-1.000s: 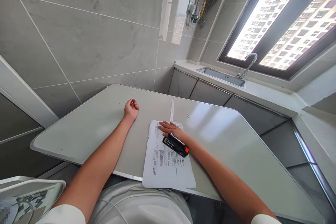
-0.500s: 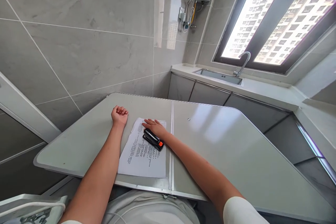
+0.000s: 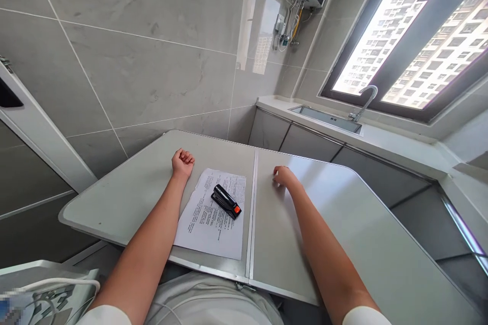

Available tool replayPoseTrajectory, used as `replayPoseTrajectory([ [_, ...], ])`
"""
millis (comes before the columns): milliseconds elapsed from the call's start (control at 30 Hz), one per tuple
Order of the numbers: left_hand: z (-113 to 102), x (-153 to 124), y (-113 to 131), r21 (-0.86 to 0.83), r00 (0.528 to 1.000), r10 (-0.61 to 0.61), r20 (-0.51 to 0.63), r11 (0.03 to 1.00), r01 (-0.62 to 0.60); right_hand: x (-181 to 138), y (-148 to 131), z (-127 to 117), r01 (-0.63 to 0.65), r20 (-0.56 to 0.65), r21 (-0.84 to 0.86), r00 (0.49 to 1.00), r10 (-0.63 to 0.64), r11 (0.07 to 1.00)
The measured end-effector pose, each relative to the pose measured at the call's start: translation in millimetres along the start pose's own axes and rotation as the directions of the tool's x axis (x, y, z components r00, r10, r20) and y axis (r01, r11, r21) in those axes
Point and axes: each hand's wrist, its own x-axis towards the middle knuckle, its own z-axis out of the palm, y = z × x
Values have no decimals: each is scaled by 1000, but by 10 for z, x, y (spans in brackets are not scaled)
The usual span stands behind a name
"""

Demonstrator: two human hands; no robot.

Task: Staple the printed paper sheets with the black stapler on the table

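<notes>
- Note the left hand [image 3: 182,161]: curled into a loose fist, holding nothing that shows; resting on the table [image 3: 125,188] just beside the far left corner of the printed sheet [image 3: 209,226].
- Note the right hand [image 3: 284,176]: fingers bent downward, tips touching the table's right leaf, past the seam [image 3: 253,213] and apart from the printed sheet; cannot tell whether anything small is pinched beneath them.
- Find the black stapler [image 3: 226,201] lying free on the far half of the printed sheet, orange end toward the body; touched by neither hand.
- If taking up the stapler, probably best to reach back across the seam with the right hand; grip from above along the body, not by the orange end; spread the left hand flat on the paper first, since the glossy top looks slippery.
- Mind the paper's near edge, close to the table's rim; avoid dragging it over.
- Further off: sink [image 3: 324,116] and tap [image 3: 366,97] beneath the window [image 3: 419,35].
</notes>
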Motion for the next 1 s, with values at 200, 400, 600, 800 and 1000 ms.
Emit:
replayPoseTrajectory([
  [200,-1,3,-1,0,1000,5,-14,1000,-5,31,-176,280,91,-88,65,993,-85,994],
  [400,13,-11,-22,3,999,4,-35,1000,-4,101,-404,347,104,-210,127,975,-76,986],
  [600,1,11,-46,-2,1000,7,-25,1000,-7,266,-950,456,230,-193,174,961,-196,957],
  [800,-2,-9,-57,14,1000,-4,1,1000,4,442,-1741,775,377,-138,200,925,-355,904],
  [1000,76,-57,-114,101,999,-10,31,995,7,444,-1757,771,382,-182,177,918,-351,907],
])
